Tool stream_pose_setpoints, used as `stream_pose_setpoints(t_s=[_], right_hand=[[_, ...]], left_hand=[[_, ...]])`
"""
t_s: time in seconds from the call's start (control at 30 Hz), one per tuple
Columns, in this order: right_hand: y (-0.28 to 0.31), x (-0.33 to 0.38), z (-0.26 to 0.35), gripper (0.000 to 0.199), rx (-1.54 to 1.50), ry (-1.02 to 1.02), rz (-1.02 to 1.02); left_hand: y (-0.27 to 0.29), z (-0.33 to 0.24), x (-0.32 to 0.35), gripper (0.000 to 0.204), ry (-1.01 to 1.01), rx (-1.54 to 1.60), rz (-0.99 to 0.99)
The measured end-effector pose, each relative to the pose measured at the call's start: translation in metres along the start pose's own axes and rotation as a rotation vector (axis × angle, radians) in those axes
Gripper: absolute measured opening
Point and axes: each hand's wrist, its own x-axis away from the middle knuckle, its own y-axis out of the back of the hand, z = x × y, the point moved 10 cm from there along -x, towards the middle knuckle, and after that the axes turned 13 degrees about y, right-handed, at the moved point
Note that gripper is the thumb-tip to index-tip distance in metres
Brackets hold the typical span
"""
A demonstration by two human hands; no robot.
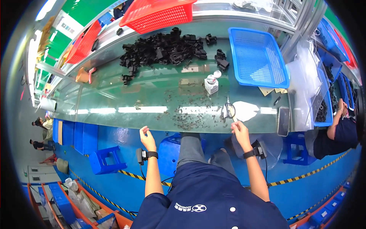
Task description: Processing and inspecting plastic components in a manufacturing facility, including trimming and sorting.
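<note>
In the head view, the left hand [148,138] hangs just off the near edge of the green glossy worktable [99,93], fingers loosely curled, nothing visible in its grasp. The right hand [241,133] is at the same edge, fingers bent together beside a thin pale strip; the wide lens makes that spot small, so I cannot tell whether it pinches the strip or merely lies against it. The metal scissors with black looped handles [228,110] lie just beyond its fingertips, blades pointing away, handles toward the person, presumably for easy pick-up. They partly adjoin a white irregular sheet [246,110].

Small dark scattered bits [192,116] spread over the tabletop between the hands, probably kept near for close handling. The heap of black moulded parts [164,47] sits at the far side, which likely leaves the near strip for the hands. A blue perforated plastic basket [259,57] stands far right, perhaps so the right arm can reach it.

As for writing, the white squarish bottle with a flipped-up cap [211,86] shows no label I can read. The navy work shirt [225,187] bears a white oval emblem with lettering beside it.
</note>
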Motion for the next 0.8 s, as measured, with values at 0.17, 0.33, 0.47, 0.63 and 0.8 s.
stream_pose_setpoints(t_s=[0.17, 0.33, 0.47, 0.63, 0.8], right_hand=[[-0.026, -0.043, 0.025, 0.019, 0.495, 0.088, 0.016], [-0.041, -0.058, 0.015, 0.02, 0.788, 0.172, -0.1], [-0.031, -0.053, 0.006, 0.013, 0.559, 0.104, -0.192], [-0.019, -0.034, -0.016, 0.012, 0.47, 0.204, -0.301], [-0.023, -0.035, -0.012, 0.009, 0.469, 0.236, -0.321]], left_hand=[[-0.045, -0.022, -0.02, 0.023, -0.126, -0.162, 0.074], [-0.079, -0.073, -0.049, 0.025, -0.467, -0.578, 0.089], [-0.08, -0.069, -0.106, 0.025, -0.564, -0.625, -0.018], [-0.067, -0.021, -0.164, 0.027, -0.551, -0.89, -0.121], [0.086, 0.058, -0.206, 0.029, -0.422, -1.123, -0.244]])
